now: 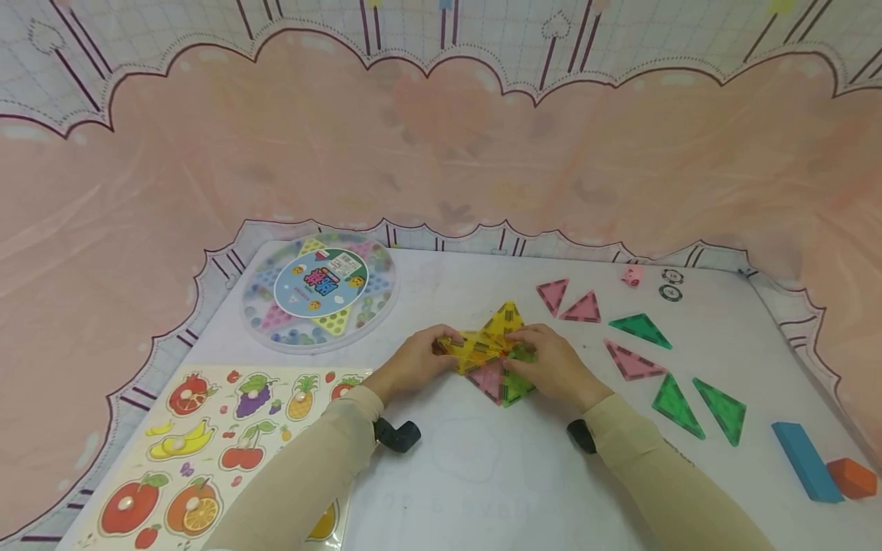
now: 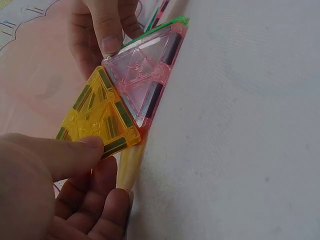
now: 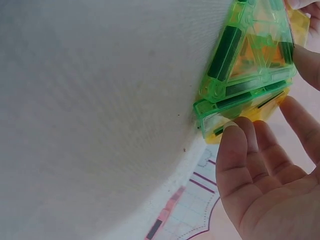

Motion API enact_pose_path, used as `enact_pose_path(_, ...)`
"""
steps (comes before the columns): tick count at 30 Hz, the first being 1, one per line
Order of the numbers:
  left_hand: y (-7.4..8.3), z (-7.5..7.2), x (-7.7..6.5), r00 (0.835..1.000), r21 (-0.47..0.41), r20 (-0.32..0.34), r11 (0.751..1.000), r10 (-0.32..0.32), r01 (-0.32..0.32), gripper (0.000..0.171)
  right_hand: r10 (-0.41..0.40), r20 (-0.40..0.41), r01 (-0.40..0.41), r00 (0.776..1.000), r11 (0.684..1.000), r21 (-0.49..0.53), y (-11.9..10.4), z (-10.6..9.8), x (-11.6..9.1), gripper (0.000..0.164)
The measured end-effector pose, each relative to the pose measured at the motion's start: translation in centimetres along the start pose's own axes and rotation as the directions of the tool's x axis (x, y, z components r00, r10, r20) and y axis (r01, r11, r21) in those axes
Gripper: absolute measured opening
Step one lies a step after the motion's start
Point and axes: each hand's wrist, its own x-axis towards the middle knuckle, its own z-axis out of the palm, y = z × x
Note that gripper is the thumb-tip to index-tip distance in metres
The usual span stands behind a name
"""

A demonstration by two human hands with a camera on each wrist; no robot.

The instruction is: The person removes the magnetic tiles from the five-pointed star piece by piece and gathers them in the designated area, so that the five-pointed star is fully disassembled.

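Between the hands, a build of see-through triangular magnetic tiles stands on the white table. My left hand (image 1: 418, 360) pinches a yellow magnetic tile (image 2: 100, 112) between thumb and fingers, at the left of the build. That tile meets a pink magnetic tile (image 2: 142, 75) along one edge. My right hand (image 1: 551, 366) grips the other side, its thumb at a green magnetic tile (image 3: 255, 60) and its fingers touching the lower green and yellow tiles. Another yellow tile (image 1: 510, 317) points up at the back of the build.
Loose pink tiles (image 1: 632, 361) and green tiles (image 1: 678, 405) lie to the right. Farther right are a blue block (image 1: 806, 461) and an orange block (image 1: 851, 478). At left sit a round marble board game (image 1: 320, 283) and a fruit puzzle board (image 1: 207, 398). Pink cloth (image 1: 441, 153) hangs behind.
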Motion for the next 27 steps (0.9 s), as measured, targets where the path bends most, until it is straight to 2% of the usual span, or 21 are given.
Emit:
enact_pose_path(4,0.00,0.03,-0.03,1.000,-0.010,-0.001,1.000,0.007,-0.007,0.025,-0.002,-0.006,0.002,1.000,1.000,-0.004,-0.06,-0.03,0.03,0.044)
enact_pose_path(10,0.06,0.13,-0.05,0.999,-0.024,-0.007,0.999,-0.035,0.035,0.028,-0.002,-0.008,0.002,1.000,1.000,0.000,-0.17,-0.04,0.10,0.045)
enact_pose_path(16,-0.15,0.17,0.05,0.999,-0.034,-0.007,0.998,-0.047,0.047,0.033,-0.008,-0.017,0.008,1.000,1.000,-0.012,-0.30,0.08,0.18,0.046)
enact_pose_path(23,-0.20,0.19,0.05,0.999,-0.048,0.000,0.998,-0.041,0.041,0.034,-0.090,-0.042,0.088,0.995,0.995,-0.042,-0.77,0.12,0.53,0.039)
enact_pose_path(27,-0.18,0.18,0.04,0.999,-0.055,0.004,0.998,-0.041,0.041,0.034,-0.107,-0.016,0.106,0.994,0.993,-0.053,-0.89,0.12,0.68,0.036)
